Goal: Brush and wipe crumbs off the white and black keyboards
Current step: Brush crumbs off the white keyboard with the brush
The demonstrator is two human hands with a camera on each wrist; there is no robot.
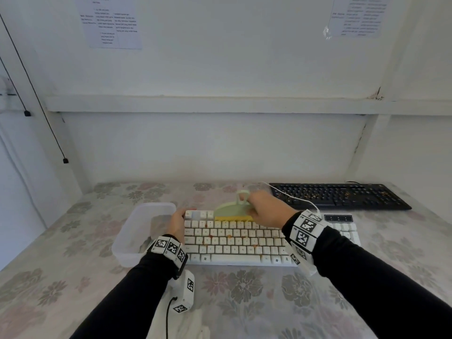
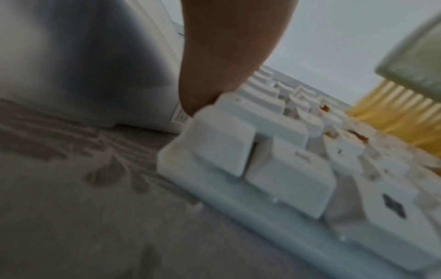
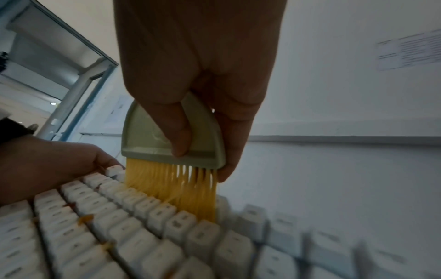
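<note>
- Lower centre of the head view: the worktop (image 1: 244, 302), under a floral covering, is seen to carry everything.
- Centre of the frame: the white keyboard (image 1: 234, 243) is found lying flat, with orange crumbs (image 1: 230, 237) scattered across its middle rows.
- Left hand (image 1: 177, 225): its grip is laid against the keyboard's left end; in the left wrist view a fingertip (image 2: 203, 102) is seen pressed on the corner keys, steadying the board. Nothing is enclosed.
- Right hand (image 1: 266, 211): its grip is closed around the pale green brush (image 1: 233, 211); yellow bristles (image 3: 176, 188) are set on the upper key rows.
- Step judged in hand: brushing of the white keyboard, near its start, as most crumbs remain.
- Next move, as judged: strokes toward the clear plastic container (image 1: 141, 231) just beside the left end.
- Upper right, farthest: the black keyboard (image 1: 340, 195) is noted, crumbs on it untouched.
- Bristle splay between keys is shown only by the right wrist view; the black keyboard only by the head view.
</note>
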